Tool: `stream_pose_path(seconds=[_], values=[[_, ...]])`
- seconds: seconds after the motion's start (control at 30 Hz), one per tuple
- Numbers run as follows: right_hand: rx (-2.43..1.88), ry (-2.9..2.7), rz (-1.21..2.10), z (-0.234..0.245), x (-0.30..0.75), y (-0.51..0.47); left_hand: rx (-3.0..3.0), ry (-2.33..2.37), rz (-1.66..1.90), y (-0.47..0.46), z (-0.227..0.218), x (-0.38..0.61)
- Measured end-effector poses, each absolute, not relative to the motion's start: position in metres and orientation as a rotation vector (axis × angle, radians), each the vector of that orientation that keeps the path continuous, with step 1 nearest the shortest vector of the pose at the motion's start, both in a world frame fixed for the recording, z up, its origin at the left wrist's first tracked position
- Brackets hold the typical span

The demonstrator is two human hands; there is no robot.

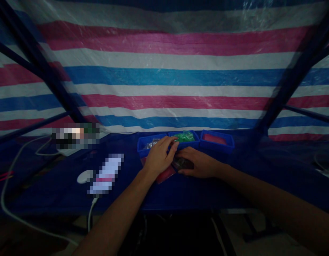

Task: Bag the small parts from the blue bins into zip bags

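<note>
My left hand (pixel 161 153) reaches over the front rims of the left and middle blue trays. Its fingers are bent, with thumb and forefinger tips close together beside the green plastic packets (pixel 185 136); anything between them is hidden. My right hand (pixel 198 163) curves round a dark, shiny clear packet (pixel 183 163) on the table, thumb on the near side and fingers on the far side. Below my left hand lies a flat red packet (pixel 166 175), partly covered. Small clear, silvery packets (pixel 151 144) show in the left blue tray (pixel 142 151).
The right blue tray (pixel 230 145) holds something flat and red. A blurred-out phone (pixel 107 174) with a white cable and a white round disc (pixel 85 176) lie left on the blue table (pixel 170 202). A power strip (pixel 71 150) is behind them. Blue frame bars and striped sheeting enclose the back.
</note>
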State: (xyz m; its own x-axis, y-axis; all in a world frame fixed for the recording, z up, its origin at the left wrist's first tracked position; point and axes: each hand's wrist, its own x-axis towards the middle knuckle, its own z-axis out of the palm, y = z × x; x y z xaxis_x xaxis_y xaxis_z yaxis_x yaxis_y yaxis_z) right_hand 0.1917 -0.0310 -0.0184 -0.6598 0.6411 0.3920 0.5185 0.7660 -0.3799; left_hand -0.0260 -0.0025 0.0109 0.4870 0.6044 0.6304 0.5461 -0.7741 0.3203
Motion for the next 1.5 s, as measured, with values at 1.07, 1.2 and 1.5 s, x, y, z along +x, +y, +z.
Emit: stream_pose_path(seconds=[1.07, 1.2, 1.5], values=[[-0.853, -1.309, 1.123, -0.026, 0.2, -0.006, 2.46, 0.969, 1.075, -0.001, 0.008, -0.024], [-0.834, -1.126, 1.269, -0.022, 0.203, -0.005, 2.491, 0.879, 1.133, -0.005, 0.012, -0.024], [-0.816, -1.156, 1.516, -0.021, 0.197, -0.011, 2.465, 0.828, 1.325, 0.001, 0.016, -0.025]])
